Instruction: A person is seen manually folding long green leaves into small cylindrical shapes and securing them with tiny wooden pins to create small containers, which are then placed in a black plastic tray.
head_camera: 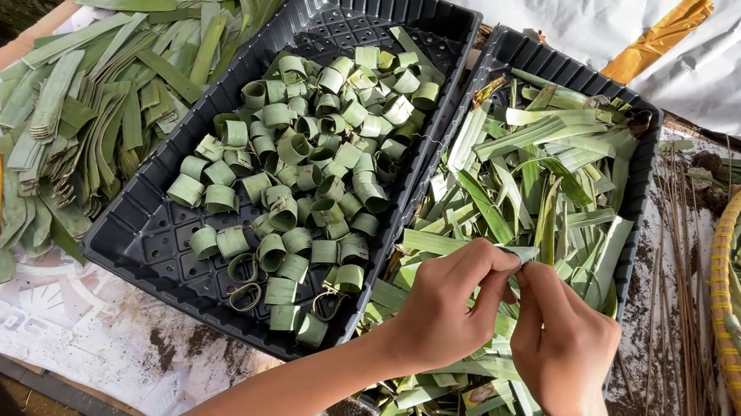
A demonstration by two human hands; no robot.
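- Lower right of centre, the left hand [438, 311] and the right hand [561, 338] meet over the right tray [642, 175], both sets of fingers pinched on one pale green leaf strip [518, 254] held between them.
- The strip sits at the fingertips, above the loose heap of cut leaf pieces [538, 177] that fills that tray; only its short top end shows, so how far it is curled I cannot tell.
- The step in hand looks like shaping the strip into a ring, judging by the many finished leaf rings [317, 168] lying in the left tray [142, 239] at centre frame.
- The next move likely calls for a tight curl with the end tucked or held fast, so the ring does not spring apart once let go.
- At the left of the frame a stack of longer flat leaves [93, 108] lies on the bench [96, 322], which is covered with a white printed sheet and scattered with dirt.
- At the right edge a woven basket [724, 331] holds more leaves, with thin brown sticks [684, 273] lying between it and the right tray.
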